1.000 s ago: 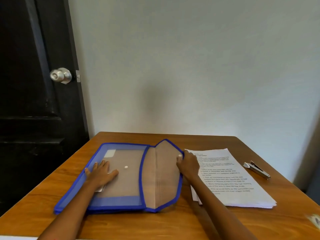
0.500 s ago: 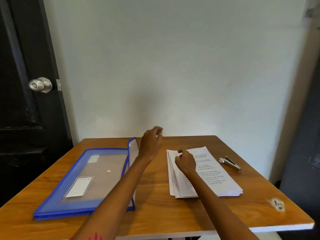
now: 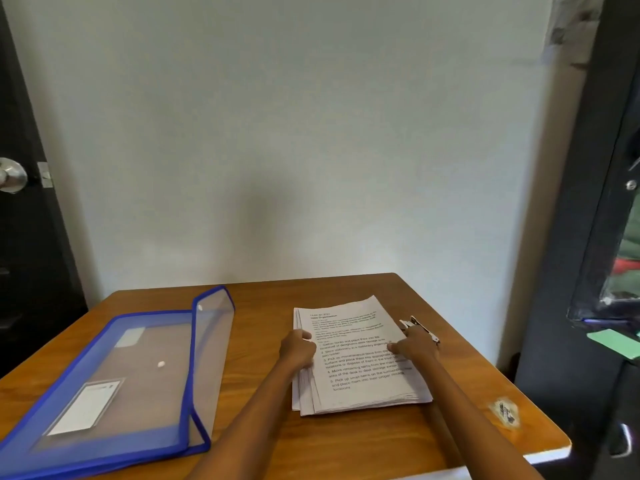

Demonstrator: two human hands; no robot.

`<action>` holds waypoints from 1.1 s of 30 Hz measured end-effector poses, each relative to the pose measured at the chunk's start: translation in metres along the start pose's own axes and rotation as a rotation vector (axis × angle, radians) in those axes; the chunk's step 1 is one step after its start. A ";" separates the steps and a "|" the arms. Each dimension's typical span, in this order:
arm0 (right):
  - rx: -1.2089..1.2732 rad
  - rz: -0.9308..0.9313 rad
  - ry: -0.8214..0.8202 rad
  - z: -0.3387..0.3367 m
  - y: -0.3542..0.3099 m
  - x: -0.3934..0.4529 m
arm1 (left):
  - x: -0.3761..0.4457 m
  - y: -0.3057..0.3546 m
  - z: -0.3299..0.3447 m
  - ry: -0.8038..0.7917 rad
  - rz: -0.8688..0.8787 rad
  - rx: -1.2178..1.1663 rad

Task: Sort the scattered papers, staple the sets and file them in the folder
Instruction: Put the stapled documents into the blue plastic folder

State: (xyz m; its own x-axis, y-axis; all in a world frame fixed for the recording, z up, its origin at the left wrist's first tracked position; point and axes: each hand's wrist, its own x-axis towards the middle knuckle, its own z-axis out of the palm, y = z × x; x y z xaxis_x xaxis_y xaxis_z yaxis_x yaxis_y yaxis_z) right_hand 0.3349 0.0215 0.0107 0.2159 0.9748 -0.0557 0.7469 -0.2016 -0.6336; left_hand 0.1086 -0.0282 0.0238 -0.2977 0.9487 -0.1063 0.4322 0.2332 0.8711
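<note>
Our left hand (image 3: 298, 351) grasps the left edge of the paper stack (image 3: 360, 358) on the worktop (image 3: 450, 427); our right hand (image 3: 414, 348) rests on its right side, grip unclear, beside the stapler (image 3: 420, 329). The blue folder (image 3: 114, 382) lies open, well left.

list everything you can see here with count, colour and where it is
folder: 1, blue-edged clear, table left, flap standing up
papers: 1 stack, white printed, table centre-right
stapler: 1, silver, right of papers, partly behind right hand
table: 1, brown wood
door: 1, black, silver knob, left
wall: 1, white, behind table
hands: left hand on papers' left edge; right hand on their right side
</note>
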 end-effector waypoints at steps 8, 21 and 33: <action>0.216 -0.179 0.256 -0.009 0.004 0.003 | 0.003 0.000 0.002 -0.001 -0.023 -0.013; 0.961 -0.479 0.089 -0.055 -0.065 -0.037 | -0.006 0.086 -0.047 0.150 0.452 -0.475; 0.907 -0.562 0.274 -0.044 -0.085 -0.062 | -0.023 0.088 -0.049 0.375 0.552 -0.315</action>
State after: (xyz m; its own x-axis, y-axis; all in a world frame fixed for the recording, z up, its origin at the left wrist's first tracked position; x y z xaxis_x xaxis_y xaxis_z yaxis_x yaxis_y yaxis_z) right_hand 0.2857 -0.0265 0.1018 0.2059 0.8287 0.5205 0.0671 0.5187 -0.8523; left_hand 0.1114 -0.0402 0.1263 -0.4027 0.7604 0.5095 0.3547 -0.3835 0.8527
